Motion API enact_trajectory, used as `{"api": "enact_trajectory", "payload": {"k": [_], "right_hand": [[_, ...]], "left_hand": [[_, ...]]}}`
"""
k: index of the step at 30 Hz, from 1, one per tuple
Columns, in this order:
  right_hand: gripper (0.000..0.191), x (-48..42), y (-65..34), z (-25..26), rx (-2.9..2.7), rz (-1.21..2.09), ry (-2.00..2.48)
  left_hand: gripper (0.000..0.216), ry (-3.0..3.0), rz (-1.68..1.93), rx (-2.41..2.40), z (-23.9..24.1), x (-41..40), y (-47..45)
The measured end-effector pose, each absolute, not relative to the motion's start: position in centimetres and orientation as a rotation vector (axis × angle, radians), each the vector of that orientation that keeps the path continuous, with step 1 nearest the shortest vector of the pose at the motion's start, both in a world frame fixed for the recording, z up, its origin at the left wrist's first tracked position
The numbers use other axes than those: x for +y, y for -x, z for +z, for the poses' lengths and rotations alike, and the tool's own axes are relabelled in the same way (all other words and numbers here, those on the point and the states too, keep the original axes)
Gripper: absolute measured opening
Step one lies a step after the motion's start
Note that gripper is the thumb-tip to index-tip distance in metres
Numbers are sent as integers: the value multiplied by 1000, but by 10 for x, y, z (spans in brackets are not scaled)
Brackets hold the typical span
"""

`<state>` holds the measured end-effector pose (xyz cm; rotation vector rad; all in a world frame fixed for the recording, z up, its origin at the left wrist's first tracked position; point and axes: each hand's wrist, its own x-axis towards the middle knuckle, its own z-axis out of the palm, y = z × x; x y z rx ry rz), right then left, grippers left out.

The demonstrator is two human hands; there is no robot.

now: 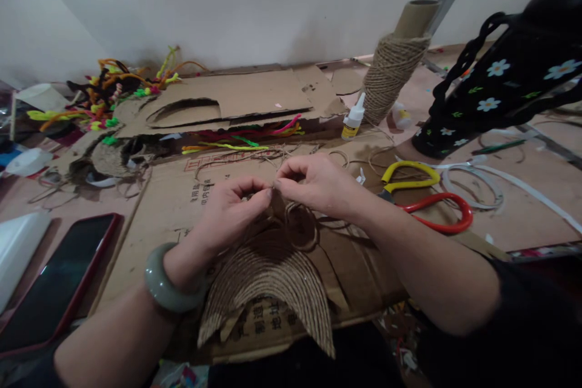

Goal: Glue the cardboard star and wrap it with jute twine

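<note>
Both hands meet fingertip to fingertip above a cardboard sheet [150, 218]. My left hand [234, 206], with a pale green bangle [170, 282] at the wrist, pinches jute twine [302, 230] between thumb and forefinger. Close against it, my right hand [318, 182] pinches the same twine, whose loops hang below the fingers. The exact point of contact is partly hidden by the fingertips. Just beneath lies an arch of twine rows [273, 260], its two ends towards me. Scissors with one yellow and one red handle [441, 221] lie by my right forearm, their blades mostly hidden.
A twine-wound tube [393, 73] stands behind a small glue bottle [353, 118]. At right is a black flowered water bottle [495, 82]. Cut cardboard [259, 94] and colourful pipe cleaners [122, 82] lie at the back. A phone [59, 279] is at left.
</note>
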<state>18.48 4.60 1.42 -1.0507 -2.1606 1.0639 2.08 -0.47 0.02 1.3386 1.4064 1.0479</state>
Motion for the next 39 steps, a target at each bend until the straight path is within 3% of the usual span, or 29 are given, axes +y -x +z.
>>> {"api": "enact_trajectory", "payload": {"k": [25,36,39], "right_hand": [[14,49,-187,18,-1917,1153,1037],[13,51,-189,19,-1816,1237,1040],[14,52,-189,19,-1784,1227,1032]], "left_hand": [[14,-1227,1276,1262,-6,-1,-13],[33,-1281,1311,1302,-9,-1,-12],[29,-1287,1321,1279,-8,-1,-13]]}}
